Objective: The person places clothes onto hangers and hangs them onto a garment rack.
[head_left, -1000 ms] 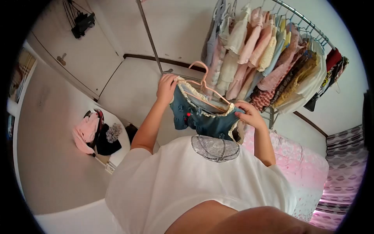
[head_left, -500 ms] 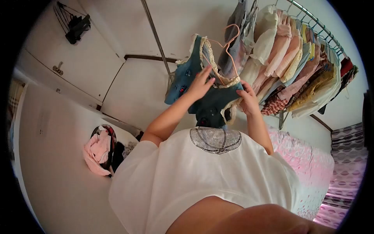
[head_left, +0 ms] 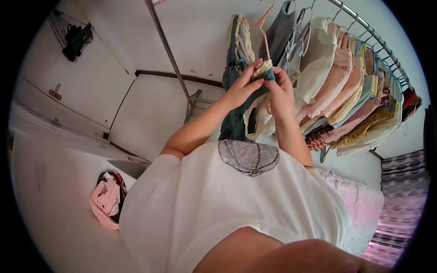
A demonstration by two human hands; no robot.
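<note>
A blue sleeveless garment [head_left: 232, 125] with cream lace trim hangs on a pink hanger [head_left: 262, 26], turned partly edge-on. My left hand [head_left: 243, 90] pinches one lace-edged shoulder of it from the left, thumb pressed against the cloth. On the other side of that same shoulder, my right hand [head_left: 282, 94] grips it with curled fingers. The two hands nearly meet there, just below the hanger's sloping arm. The hanger's hook reaches the top edge of the picture, and part of the hanger is hidden behind the cloth and hands.
Many clothes on hangers fill a metal rail [head_left: 373, 34] at right. A rack pole [head_left: 168, 50] stands left of the garment. A black bag [head_left: 76, 42] hangs on the white door. Pink cloth [head_left: 105, 200] lies in a basket at lower left; a pink bedspread [head_left: 359, 195] is at right.
The garment and hanger have risen and turned more edge-on. My left hand has moved from the garment's neckline to its right shoulder, joining my right hand, which has moved up.
</note>
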